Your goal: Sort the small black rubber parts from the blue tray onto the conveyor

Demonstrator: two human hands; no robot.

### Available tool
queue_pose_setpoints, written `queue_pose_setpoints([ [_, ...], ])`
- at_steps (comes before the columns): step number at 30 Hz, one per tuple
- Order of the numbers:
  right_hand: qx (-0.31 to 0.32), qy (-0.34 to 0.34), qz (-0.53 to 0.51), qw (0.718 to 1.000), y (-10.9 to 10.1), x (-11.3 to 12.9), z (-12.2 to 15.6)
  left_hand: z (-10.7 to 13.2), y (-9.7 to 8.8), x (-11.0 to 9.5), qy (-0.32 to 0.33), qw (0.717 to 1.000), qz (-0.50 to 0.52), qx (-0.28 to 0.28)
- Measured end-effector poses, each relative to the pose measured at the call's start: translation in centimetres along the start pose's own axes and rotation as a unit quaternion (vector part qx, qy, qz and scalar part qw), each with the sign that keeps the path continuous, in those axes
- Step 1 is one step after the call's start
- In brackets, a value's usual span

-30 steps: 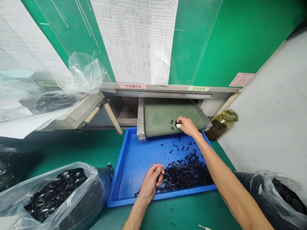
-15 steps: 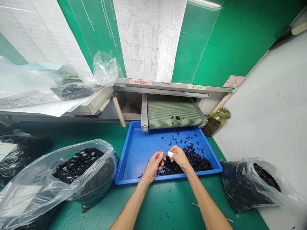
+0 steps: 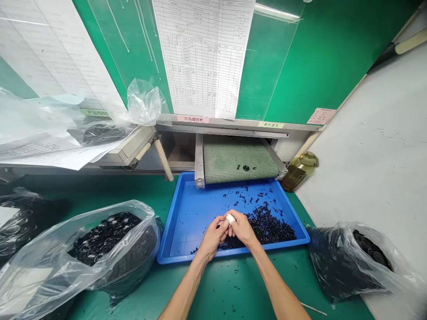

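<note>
Our left hand (image 3: 211,238) and right hand (image 3: 241,229) meet, their curled fingers (image 3: 223,224) touching, while our wrists (image 3: 252,246) bend slightly and our bare forearms (image 3: 186,291) angle inward.

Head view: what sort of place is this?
Probably a factory workstation for small parts: a mesh conveyor belt ends over a blue tray of small black parts, a clear plastic bag holds round black parts, and a gridded record sheet hangs above.

Wall: green panel (image 3: 333,66) | Cover: clear acrylic sheet (image 3: 267,75) | Posted: paper chart (image 3: 203,53) | Ledge: steel rail (image 3: 220,125) | Right: white panel (image 3: 367,178) | Bench: green mat (image 3: 133,191) | Light: bright, even
</note>
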State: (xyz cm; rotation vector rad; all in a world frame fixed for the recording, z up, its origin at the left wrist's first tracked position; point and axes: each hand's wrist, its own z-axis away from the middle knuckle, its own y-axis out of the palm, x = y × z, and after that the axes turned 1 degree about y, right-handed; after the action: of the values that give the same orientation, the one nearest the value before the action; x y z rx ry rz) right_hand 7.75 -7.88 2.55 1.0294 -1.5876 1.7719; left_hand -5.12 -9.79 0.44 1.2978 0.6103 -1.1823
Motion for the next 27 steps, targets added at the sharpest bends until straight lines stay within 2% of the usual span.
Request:
queue_pose_setpoints([
  [3, -0.054, -0.012, 0.08, 0.995, -3.4, 0.1, -2.3, -0.1, -0.2, -0.1, -0.023, 0.998, 0.04, -0.035],
  [7, -0.149, -0.019, 0.157, 0.976, -9.3, 0.5, -8.0, -0.4, -0.3, -0.2, -0.025, 0.995, 0.068, -0.07],
  [9, -0.15, -0.03, 0.173, 0.973, -11.4, 0.8, -11.2, -0.5, -0.4, -0.1, -0.032, 0.995, 0.065, -0.071],
  [12, -0.113, -0.042, 0.176, 0.977, -13.3, 1.0, -15.0, -0.6, -0.5, 0.0, -0.026, 0.994, 0.066, -0.077],
  [15, -0.096, -0.042, 0.158, 0.982, -14.0, 0.7, -16.3, -0.6, -0.6, 0.0, -0.009, 0.994, 0.073, -0.084],
  [18, -0.106, -0.035, 0.115, 0.987, -13.3, 0.2, -14.5, -0.5, -0.4, -0.3, -0.005, 0.995, 0.07, -0.076],
  [20, -0.098, -0.025, 0.072, 0.992, -11.8, -0.2, -12.0, -0.5, -0.2, -0.5, -0.003, 0.996, 0.064, -0.067],
  [27, -0.065, -0.004, -0.044, 0.997, -2.9, -1.0, -2.4, -0.5, 0.3, -0.6, 0.01, 0.996, 0.038, -0.077],
])
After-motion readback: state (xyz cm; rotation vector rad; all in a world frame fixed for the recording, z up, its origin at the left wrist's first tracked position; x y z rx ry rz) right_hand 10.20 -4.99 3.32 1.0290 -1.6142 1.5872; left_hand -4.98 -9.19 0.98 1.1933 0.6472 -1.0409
